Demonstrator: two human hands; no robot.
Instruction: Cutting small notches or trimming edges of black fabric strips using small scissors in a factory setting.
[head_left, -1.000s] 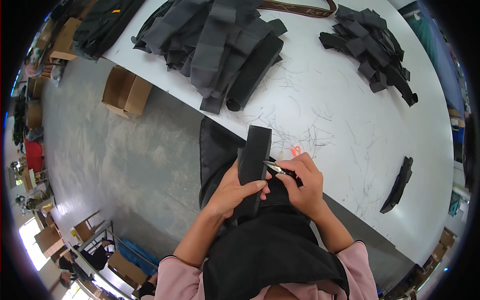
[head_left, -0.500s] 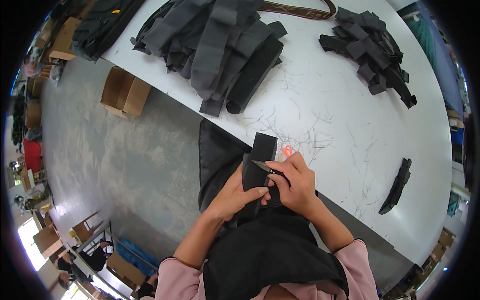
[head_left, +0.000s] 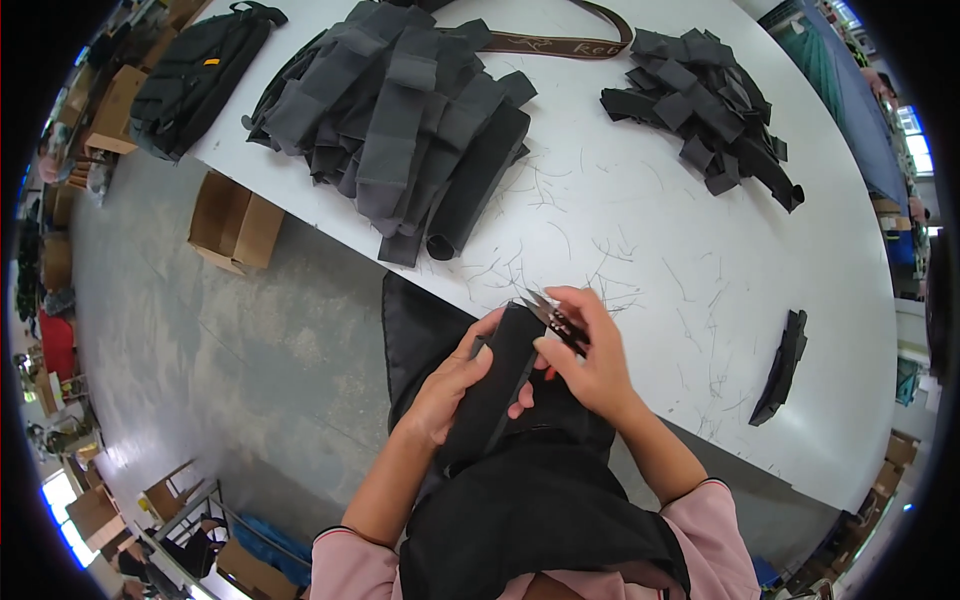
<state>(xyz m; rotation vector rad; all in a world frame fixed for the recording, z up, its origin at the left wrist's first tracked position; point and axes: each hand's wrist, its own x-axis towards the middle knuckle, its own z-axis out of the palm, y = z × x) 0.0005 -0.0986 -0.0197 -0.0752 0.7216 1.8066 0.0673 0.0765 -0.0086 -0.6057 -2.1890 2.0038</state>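
A: Where is the long, flat piece of black fabric (head_left: 492, 390)?
B: In front of the body, above the black cloth apron (head_left: 540, 500), just off the near edge of the smooth white tabletop (head_left: 840, 300)

A: Which way does it point?
B: Its long axis slants: the near end lies low and left by the apron, the far end reaches away from the person and somewhat right, toward the tabletop

A: And the hands?
B: The left hand (head_left: 442, 395) is closed round the piece, thumb over its left side, fingertips showing at its right edge. The right hand (head_left: 592, 362) is curled round small black-handled metal snips (head_left: 562, 326), the blades slanting up and left beside the far end; whether they touch it, I cannot tell

A: Anything on the tabletop?
B: A large heap of dark grey fabric strips (head_left: 400, 125) beyond the left hand, a smaller black fabric heap (head_left: 715, 110) far right, and one narrow black fabric bundle (head_left: 780, 368) nearer, its length running away from the person
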